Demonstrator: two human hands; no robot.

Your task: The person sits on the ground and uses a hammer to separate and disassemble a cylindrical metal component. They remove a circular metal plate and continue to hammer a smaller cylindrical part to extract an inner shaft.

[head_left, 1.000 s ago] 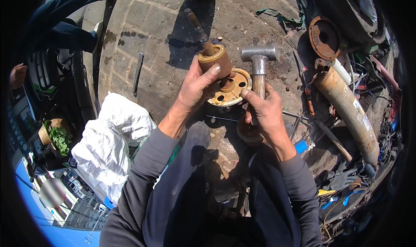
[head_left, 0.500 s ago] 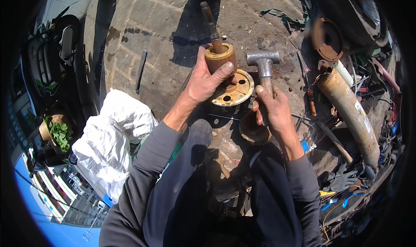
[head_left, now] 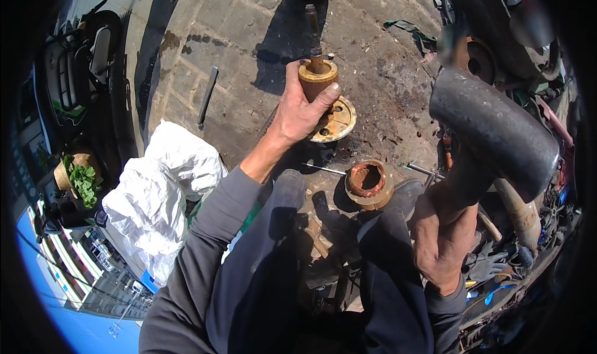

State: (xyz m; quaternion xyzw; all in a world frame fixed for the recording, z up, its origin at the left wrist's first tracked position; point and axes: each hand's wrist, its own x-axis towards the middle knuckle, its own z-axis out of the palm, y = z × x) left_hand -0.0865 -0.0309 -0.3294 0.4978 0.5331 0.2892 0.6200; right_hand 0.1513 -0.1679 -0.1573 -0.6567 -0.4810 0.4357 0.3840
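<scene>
My left hand is closed round a rusty, flanged metal hub, gripping its upright sleeve. Below that hand the hub's round flange, yellowish and pierced with holes, shows near the ground. A dark punch-like rod stands nearly upright with its lower end in the sleeve's bore, where its tip is hidden. On the right, my right hand grips a hammer by the handle. The heavy steel hammer head is raised close to the camera and looks large.
A rusty collar sits on the ground between my feet, beside a thin rod. At left lie a white sack and a flat dark bar. A rusty pipe, gloves and scrap crowd the right.
My right hand has swung the hammer up and to the right, away from the hub, uncovering the collar. My left hand still holds the hub in nearly the same spot.
</scene>
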